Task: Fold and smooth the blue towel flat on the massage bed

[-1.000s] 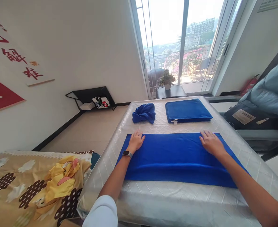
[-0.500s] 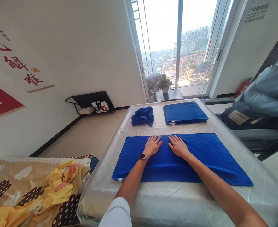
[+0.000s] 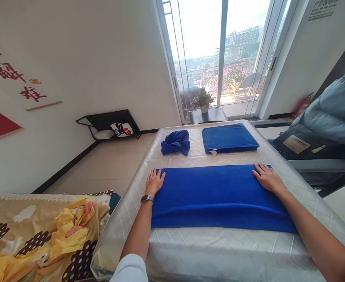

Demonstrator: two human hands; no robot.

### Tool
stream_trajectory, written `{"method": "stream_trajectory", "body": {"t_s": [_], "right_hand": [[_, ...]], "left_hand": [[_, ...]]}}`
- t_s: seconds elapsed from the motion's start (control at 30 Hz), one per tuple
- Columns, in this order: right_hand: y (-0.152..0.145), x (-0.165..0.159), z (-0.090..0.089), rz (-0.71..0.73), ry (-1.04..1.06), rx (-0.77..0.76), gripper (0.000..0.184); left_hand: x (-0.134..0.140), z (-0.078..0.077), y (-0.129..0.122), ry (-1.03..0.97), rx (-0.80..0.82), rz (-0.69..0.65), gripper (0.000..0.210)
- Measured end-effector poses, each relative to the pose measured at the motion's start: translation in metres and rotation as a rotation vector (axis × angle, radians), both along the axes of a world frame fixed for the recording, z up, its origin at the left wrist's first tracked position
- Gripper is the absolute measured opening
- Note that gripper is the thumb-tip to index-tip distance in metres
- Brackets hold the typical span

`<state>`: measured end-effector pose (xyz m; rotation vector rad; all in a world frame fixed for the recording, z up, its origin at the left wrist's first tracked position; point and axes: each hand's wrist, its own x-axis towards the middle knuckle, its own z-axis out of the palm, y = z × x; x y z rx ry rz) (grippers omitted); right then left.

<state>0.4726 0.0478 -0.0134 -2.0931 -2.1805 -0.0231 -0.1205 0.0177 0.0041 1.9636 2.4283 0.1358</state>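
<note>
A blue towel [image 3: 213, 196] lies spread as a long rectangle across the mattress, with a soft ridge along its near half. My left hand [image 3: 155, 182] rests flat on its far left corner, fingers apart. On the far right corner, my right hand [image 3: 268, 178] lies palm down with its fingers spread. Beyond the towel sit a crumpled blue cloth [image 3: 176, 142] on the left and a flat stack of folded blue towels [image 3: 229, 137] with a white tag on the right. My forearms cover the towel's left and right ends.
The mattress [image 3: 207, 250] has a shiny silver cover. To the left is a bed with a patterned blanket [image 3: 22, 213] and yellow clothes [image 3: 71, 231]. A grey recliner [image 3: 322, 164] stands close on the right. A potted plant [image 3: 203, 102] sits on a chair by the glass door.
My hands have slid apart over the towel, from near its middle out to the left and right far corners. The view has shifted slightly.
</note>
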Motion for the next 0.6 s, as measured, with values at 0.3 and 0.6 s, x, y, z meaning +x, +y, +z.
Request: {"method": "stream_trajectory", "body": {"t_s": [0.3, 0.6], "right_hand": [[-0.04, -0.059, 0.037, 0.02, -0.01, 0.258, 0.058], [-0.131, -0.22, 0.028, 0.498, 0.107, 0.043, 0.057]], "left_hand": [[0.029, 0.029, -0.013, 0.007, 0.094, 0.002, 0.064], [0.188, 0.019, -0.119, -0.076, 0.183, -0.736, 0.053]]}}
